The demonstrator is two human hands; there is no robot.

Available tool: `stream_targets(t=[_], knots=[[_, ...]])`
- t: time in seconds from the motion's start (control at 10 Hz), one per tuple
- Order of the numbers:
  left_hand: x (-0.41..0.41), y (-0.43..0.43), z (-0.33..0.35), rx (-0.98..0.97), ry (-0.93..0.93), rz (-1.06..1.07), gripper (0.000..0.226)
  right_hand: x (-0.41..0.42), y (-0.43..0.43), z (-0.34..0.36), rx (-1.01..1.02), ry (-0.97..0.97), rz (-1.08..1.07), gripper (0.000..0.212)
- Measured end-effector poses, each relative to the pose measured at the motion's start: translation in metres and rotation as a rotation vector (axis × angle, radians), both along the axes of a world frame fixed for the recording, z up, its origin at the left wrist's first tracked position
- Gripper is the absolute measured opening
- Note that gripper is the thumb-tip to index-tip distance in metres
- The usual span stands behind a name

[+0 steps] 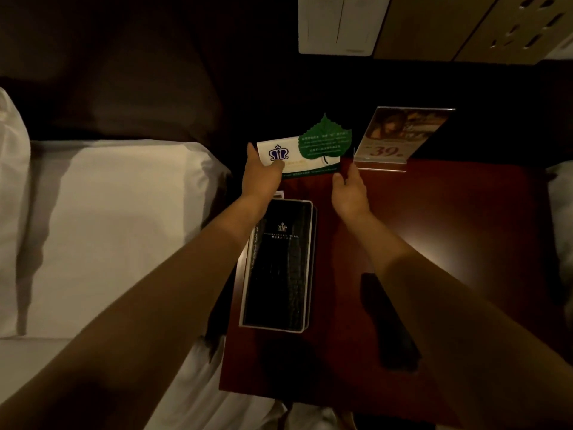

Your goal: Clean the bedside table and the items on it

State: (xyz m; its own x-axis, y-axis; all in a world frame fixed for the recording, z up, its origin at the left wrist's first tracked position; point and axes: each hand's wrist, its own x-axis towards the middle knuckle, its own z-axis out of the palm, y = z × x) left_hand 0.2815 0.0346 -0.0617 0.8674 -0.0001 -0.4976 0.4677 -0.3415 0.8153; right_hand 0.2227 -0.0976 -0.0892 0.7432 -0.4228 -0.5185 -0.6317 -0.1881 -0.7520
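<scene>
Left hand: my left hand (262,178) is gripping the white card (290,155) at its left end, thumb lying on the crown logo, the other fingers going behind the card where I cannot see them.
Right hand: my right hand (350,189) is reaching toward the card's right lower corner; the fingers are half spread and closing on nothing that I can see, and I cannot tell whether the fingertips are touching the card.
Card: it is sitting at the back left of the tabletop (449,218), its long axis running left to right, tilting slightly up toward the right, the printed face looking at me.
Leaf: a green leaf tag (325,139) is lying over the card's right half, its tip pointing away from me and its stem pointing toward me.
Folder: a black folder (279,268) is lying flat along the tabletop's left edge, just under my left wrist, its long axis running from me toward the wall, the crest reading upright.
Sign: a clear stand with a "39" advert (400,135) is standing just right of the card, leaning back.
Bed: white pillows (108,228) are lying to the left of the tabletop.
</scene>
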Motion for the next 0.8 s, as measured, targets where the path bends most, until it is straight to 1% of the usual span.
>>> stream_targets(t=[0.1,0.2,0.4,0.6,0.7,0.8], knots=[[0.007,-0.003,-0.007,-0.005,-0.018,-0.032,0.064,0.009,-0.002,-0.003,0.071,-0.021,-0.016,0.058],[0.007,-0.005,-0.010,-0.019,-0.043,-0.020,0.059,0.013,-0.003,-0.011,0.135,-0.038,-0.037,0.055],[0.010,-0.008,-0.013,-0.046,-0.070,-0.011,0.057,0.008,-0.003,-0.020,0.155,-0.131,-0.067,0.053],[0.014,-0.006,-0.019,-0.040,-0.064,-0.007,0.060,0.006,-0.001,-0.021,0.149,-0.137,-0.060,0.054],[0.013,-0.003,-0.017,-0.017,-0.053,-0.011,0.065,0.005,-0.001,-0.011,0.191,-0.139,-0.103,0.055],[0.012,0.002,-0.013,0.012,-0.087,0.028,0.066,-0.009,0.001,-0.006,0.206,-0.173,-0.208,0.054]])
